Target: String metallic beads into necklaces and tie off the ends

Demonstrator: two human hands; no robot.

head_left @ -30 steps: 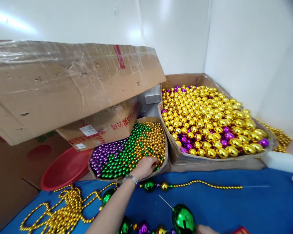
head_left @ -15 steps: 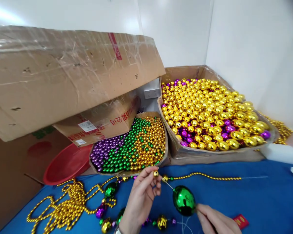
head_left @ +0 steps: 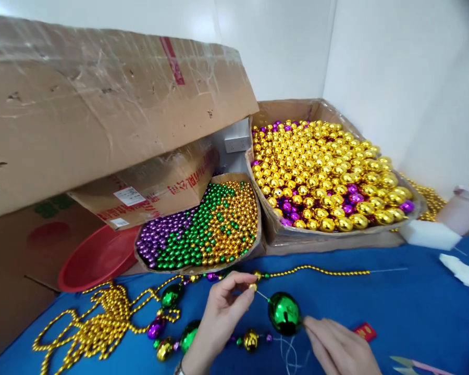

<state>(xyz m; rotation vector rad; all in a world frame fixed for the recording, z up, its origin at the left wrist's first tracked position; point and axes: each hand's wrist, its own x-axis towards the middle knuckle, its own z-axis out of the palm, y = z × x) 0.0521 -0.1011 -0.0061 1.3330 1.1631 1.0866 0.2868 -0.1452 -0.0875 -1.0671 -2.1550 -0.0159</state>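
Observation:
My left hand (head_left: pixel 222 312) pinches a small gold bead (head_left: pixel 252 286) at the tip of a thin needle that sticks out of a large green egg-shaped bead (head_left: pixel 284 312). My right hand (head_left: pixel 338 348) holds that green bead from its right side, fingers closed on it. Below them on the blue table (head_left: pixel 394 312) lies a string of green, purple and gold beads (head_left: pixel 203 341). Just beyond my left hand sits a small cardboard box (head_left: pixel 258 245) of purple, green and gold small beads.
A large box (head_left: pixel 336 239) of gold and purple balls stands behind right. A gold bead strand (head_left: pixel 316 271) on a needle lies across the table. Gold chain pile (head_left: pixel 97 328) at left, red basin (head_left: pixel 94 258), big cardboard flaps, white foam (head_left: pixel 430 234), scissors (head_left: pixel 414 364).
My left hand came out of the small bead box with a gold bead and brought it to the needle tip. My right hand raised the green bead to meet it.

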